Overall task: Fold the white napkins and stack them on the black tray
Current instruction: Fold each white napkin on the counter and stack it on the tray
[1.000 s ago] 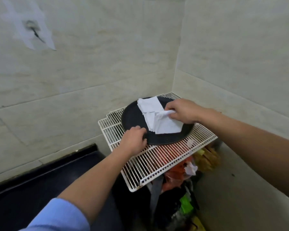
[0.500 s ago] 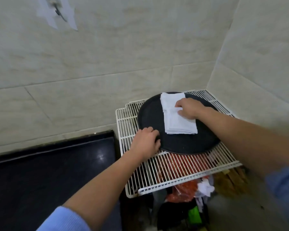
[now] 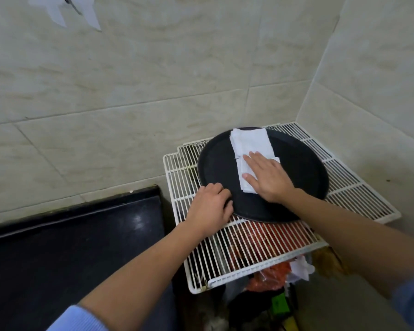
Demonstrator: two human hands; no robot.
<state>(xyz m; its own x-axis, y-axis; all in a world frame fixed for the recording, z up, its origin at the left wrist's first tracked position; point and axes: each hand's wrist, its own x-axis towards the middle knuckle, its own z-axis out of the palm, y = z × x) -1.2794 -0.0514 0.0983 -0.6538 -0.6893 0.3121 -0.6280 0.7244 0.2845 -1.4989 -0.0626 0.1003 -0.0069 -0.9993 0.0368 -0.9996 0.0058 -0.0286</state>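
Note:
A round black tray (image 3: 301, 173) lies on a white wire rack (image 3: 256, 249) in the corner of tiled walls. Two folded white napkins lie on it: one (image 3: 251, 142) toward the tray's far edge, another (image 3: 245, 180) just in front, overlapping it. My right hand (image 3: 268, 177) rests flat, palm down, fingers spread, on the nearer napkin and covers most of it. My left hand (image 3: 210, 209) curls over the tray's near left rim and holds it.
A black countertop (image 3: 69, 247) runs along the left, below the wall. Under the rack sits a heap of red, green and white bags and rubbish (image 3: 273, 278). Tiled walls close in behind and to the right.
My right hand has let go of the napkin it was laying down and now presses flat on it. The napkin has flattened onto the tray. My left hand stays on the rim.

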